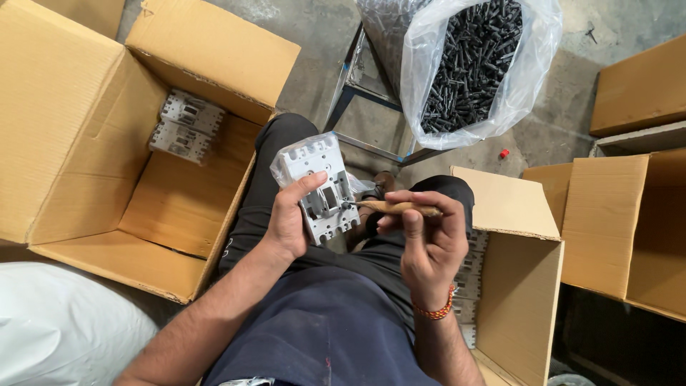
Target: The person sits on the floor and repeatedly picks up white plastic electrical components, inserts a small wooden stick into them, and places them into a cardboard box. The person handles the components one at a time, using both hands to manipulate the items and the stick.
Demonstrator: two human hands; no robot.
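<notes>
While the left hand (289, 214) is closed around the grey plastic housing (319, 187), thumb pressed across its face and fingers wrapped behind, the right hand (421, 239) is closed on a wooden-handled screwdriver (396, 208), whose tip meets the housing just beside the left thumb, at the recessed slots near the middle of the part. The housing sits tilted above the lap, still partly inside a thin clear plastic wrapper (286, 161) that bunches at the end farthest from the palm. Doing this well seems to call for keeping the tool in line with the recess so that the tip stays seated, and for bracing the part firmly, since the wrapper could let it slide in the grasp. The thumb lies close to the tip, so a slip would likely run toward it; shifting the thumb a little away from the tool looks wise. Beyond the left hand's knuckles an open cardboard box (86, 164) holds a few similar grey housings (182, 125); under the right wrist another cardboard box (514, 286) shows a stacked row of them. Ahead of both hands, past the knees, a clear bag of black screws (471, 64) rests on a metal frame (357, 107).
</notes>
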